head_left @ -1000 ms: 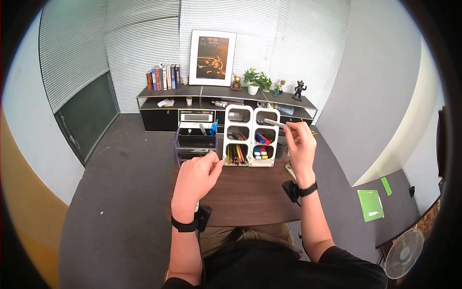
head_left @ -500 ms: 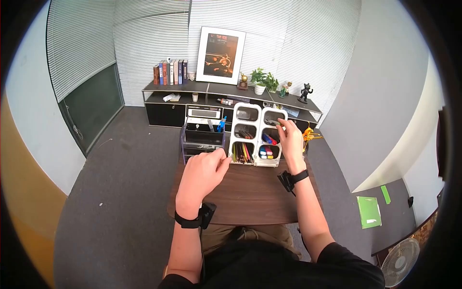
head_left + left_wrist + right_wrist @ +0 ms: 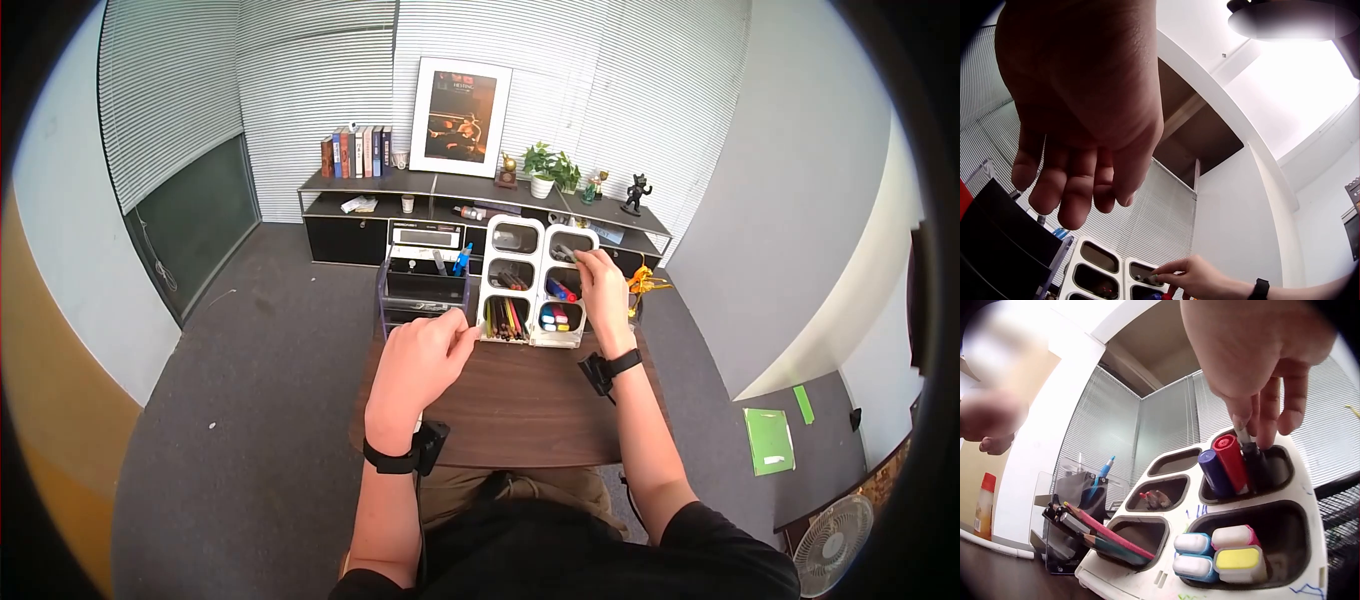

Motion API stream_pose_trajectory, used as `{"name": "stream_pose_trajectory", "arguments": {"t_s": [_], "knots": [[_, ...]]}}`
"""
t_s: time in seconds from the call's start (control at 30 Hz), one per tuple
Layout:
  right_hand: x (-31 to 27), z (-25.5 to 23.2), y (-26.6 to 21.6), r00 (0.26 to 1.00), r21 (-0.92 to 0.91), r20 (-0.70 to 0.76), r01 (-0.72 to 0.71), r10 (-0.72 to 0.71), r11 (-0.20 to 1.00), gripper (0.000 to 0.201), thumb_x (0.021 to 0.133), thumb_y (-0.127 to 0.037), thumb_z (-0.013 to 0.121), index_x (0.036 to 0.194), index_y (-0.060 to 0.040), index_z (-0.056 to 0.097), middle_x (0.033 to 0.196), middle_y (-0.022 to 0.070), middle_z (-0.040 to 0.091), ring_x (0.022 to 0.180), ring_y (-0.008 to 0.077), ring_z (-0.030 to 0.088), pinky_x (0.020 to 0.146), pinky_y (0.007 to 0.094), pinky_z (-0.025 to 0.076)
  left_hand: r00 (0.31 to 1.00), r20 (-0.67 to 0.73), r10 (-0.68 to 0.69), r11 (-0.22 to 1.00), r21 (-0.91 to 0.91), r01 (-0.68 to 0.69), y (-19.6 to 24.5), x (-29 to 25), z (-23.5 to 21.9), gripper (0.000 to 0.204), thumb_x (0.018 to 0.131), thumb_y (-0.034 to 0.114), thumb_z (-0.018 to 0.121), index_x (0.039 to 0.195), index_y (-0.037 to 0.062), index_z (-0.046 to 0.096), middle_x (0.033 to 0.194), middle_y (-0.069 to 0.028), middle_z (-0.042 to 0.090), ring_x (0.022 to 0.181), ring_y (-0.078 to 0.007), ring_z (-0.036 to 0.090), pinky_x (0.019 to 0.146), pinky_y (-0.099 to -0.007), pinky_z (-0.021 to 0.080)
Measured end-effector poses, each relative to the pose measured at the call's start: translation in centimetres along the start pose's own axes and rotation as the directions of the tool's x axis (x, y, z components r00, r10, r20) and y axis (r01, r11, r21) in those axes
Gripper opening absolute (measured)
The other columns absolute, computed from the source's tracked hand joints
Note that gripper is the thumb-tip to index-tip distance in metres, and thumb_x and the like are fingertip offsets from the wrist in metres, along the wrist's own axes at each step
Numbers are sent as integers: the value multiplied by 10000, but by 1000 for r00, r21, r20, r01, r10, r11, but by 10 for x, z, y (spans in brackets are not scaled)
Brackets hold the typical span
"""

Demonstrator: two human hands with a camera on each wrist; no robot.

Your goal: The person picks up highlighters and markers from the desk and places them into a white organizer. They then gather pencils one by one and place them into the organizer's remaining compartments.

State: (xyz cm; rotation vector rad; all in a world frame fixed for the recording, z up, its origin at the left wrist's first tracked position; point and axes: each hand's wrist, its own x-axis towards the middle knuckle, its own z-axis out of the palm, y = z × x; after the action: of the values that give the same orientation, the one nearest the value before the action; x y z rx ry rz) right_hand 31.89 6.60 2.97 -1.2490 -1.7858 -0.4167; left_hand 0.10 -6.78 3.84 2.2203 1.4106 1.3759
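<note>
My right hand [image 3: 605, 290] reaches over the right column of a white pen organizer [image 3: 513, 257], at its top compartment. Thumb and fingers pinch a light grey pen [image 3: 566, 252], whose lower part dips toward that opening. Just below in the right wrist view stand a red marker [image 3: 1230, 461], a blue marker [image 3: 1213, 472] and a black marker [image 3: 1255, 465]. Highlighters [image 3: 1235, 565] with white and yellow caps sit in the bottom compartment. My left hand [image 3: 420, 355] hovers over the front left of the table, fingers loosely bent, holding nothing.
Left of the organizer stands a clear-sided desk caddy [image 3: 425, 292] holding a blue pen [image 3: 462, 260]. Colored pencils [image 3: 505, 318] fill the organizer's lower left compartment. The brown table [image 3: 510, 400] lies below my hands. A low shelf [image 3: 345, 240] stands behind.
My right hand has moved the grey pen from beside the organizer, leftward, to the top right compartment. The head view has shifted slightly; my left hand stays about the same.
</note>
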Motion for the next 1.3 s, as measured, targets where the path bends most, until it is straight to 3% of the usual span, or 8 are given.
{"name": "stream_pose_trajectory", "arguments": {"t_s": [0.2,0.57,0.8,0.93,1.03,1.1,1.17,1.3], "knots": [[1,-6,-10,997,59,-26,-73,74,996,257,1030,-96,697,1280,-64,744,1121,132,747,986,395,744,816,472,593,1000,0,-8,1000,15,8,-1,0,0,272,1016,221,742,853,24,653,650,-144,640,596,-342,645,590,-442,474],[6,-6,-3,1000,-56,-6,-25,25,998,165,1054,-153,688,1153,-42,760,1111,123,728,949,397,739,803,481,596,1000,2,-1,1000,9,1,-3,-1,3,273,1012,223,746,856,21,652,653,-148,644,604,-357,645,591,-450,473],[2,-5,-3,996,-34,43,-78,79,996,231,1052,-188,716,1232,-47,750,1144,121,712,907,365,756,786,468,597,1000,-9,6,1000,11,-6,-5,0,2,271,1011,215,751,854,20,647,637,-144,626,591,-351,633,583,-443,467],[-2,-21,-45,996,24,-47,-68,69,997,243,1042,-179,729,1267,-85,724,1200,126,690,861,335,762,748,458,598,999,-35,-3,1000,3,3,-6,-1,-5,276,1014,213,752,851,21,640,628,-136,615,577,-343,621,577,-437,463],[-25,-31,-107,998,212,58,-18,6,977,175,1020,-166,728,1175,-85,720,1088,118,731,844,350,760,745,468,613,999,-37,-28,1000,13,28,-7,-1,-4,279,1018,214,754,856,23,632,627,-129,613,568,-337,612,574,-434,459],[-51,-28,-132,925,265,326,107,-194,958,183,994,-167,733,1157,-85,719,1032,121,746,868,369,758,759,484,621,998,-59,-35,999,20,36,-5,-1,-5,273,1020,210,755,864,26,627,633,-127,618,568,-339,609,571,-432,458],[-75,-16,-151,793,417,459,207,-402,885,202,981,-169,725,1168,-92,729,1030,129,748,901,386,755,766,503,623,997,-72,-24,999,22,26,-6,-2,-5,273,1019,210,756,867,26,625,636,-127,620,570,-340,609,572,-433,460],[-113,-1,-185,619,543,613,123,-492,831,289,996,-191,714,1274,-112,714,1045,124,740,906,394,748,766,522,620,995,-101,-2,1000,14,3,-7,-1,-6,274,1020,208,756,866,24,622,645,-129,627,578,-342,614,579,-438,469]]}}
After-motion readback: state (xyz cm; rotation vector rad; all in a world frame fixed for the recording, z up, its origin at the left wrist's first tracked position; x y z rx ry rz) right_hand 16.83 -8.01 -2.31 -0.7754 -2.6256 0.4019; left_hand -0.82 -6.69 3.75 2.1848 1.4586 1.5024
